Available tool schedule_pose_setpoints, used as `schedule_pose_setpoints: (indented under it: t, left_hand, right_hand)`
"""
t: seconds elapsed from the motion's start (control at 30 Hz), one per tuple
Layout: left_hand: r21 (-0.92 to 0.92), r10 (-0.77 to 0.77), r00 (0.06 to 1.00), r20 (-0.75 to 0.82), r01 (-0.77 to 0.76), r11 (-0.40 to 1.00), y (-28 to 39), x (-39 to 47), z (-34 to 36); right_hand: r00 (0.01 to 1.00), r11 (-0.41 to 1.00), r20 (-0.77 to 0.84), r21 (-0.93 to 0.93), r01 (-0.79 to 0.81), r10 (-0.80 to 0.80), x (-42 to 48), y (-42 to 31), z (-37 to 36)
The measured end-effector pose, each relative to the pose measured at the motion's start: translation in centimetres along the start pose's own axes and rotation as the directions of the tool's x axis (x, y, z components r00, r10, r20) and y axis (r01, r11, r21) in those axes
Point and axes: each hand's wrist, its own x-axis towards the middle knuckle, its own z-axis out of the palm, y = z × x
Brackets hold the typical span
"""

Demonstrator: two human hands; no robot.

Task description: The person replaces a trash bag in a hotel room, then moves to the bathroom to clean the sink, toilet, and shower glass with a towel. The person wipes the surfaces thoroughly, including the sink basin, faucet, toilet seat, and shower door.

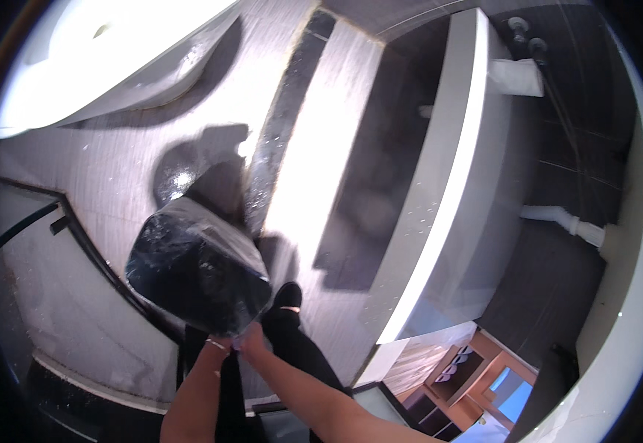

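A black plastic bag [199, 271], puffed out and shiny, hangs before me above the tiled floor. My left hand [221, 342], with a band at its wrist, and my right hand [250, 339] meet close together at the bag's near end. Both hands grip the plastic there. Most of my fingers are hidden by the bag, and I cannot see what is inside it. Below the bag and to its right, one dark shoe [288, 294] rests on the floor.
A white toilet [139, 83] stands upper left. Left is a dark-framed door panel [78, 277]. A dark floor strip [283, 111] runs alongside a pale low wall [460, 144]. Right are a white drain pipe [562, 216] and pale basin edge [626, 266]. Shelves [465, 376] hold slippers.
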Motion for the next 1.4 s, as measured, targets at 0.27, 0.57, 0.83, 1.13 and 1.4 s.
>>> schedule_pose_setpoints:
  t: [0.27, 0.57, 0.83, 1.13, 1.4]
  left_hand:
    - [0.199, -0.143, 0.985, -0.092, 0.159, 0.967, 1.7, -1.5, -0.6]
    - [0.256, -0.193, 0.969, 0.154, 0.150, 0.955, 8.0, -6.8, -1.7]
    - [-0.339, -0.253, 0.841, -0.478, 0.089, 0.937, 19.7, -3.5, -13.9]
    - [-0.855, -0.597, 0.759, -0.258, 0.109, 0.508, 15.2, -0.5, -21.1]
    - [-0.796, -0.182, 0.943, -0.279, -0.333, -0.505, 19.8, -20.2, -20.7]
  right_hand:
    - [0.950, 0.974, 0.284, -0.144, 0.174, -0.128, -3.8, -4.9, -4.3]
    - [0.805, 0.699, 0.549, -0.486, 0.525, -0.224, -7.1, -6.1, 1.4]
    - [0.782, -0.093, 0.495, -0.861, 0.499, -0.379, -11.5, -8.5, -0.6]
    - [0.462, 0.148, 0.824, -0.438, 0.887, -0.329, -20.6, -10.2, 0.7]
    - [0.437, 0.598, 0.756, -0.076, 0.798, -0.487, -36.0, -13.9, -1.0]
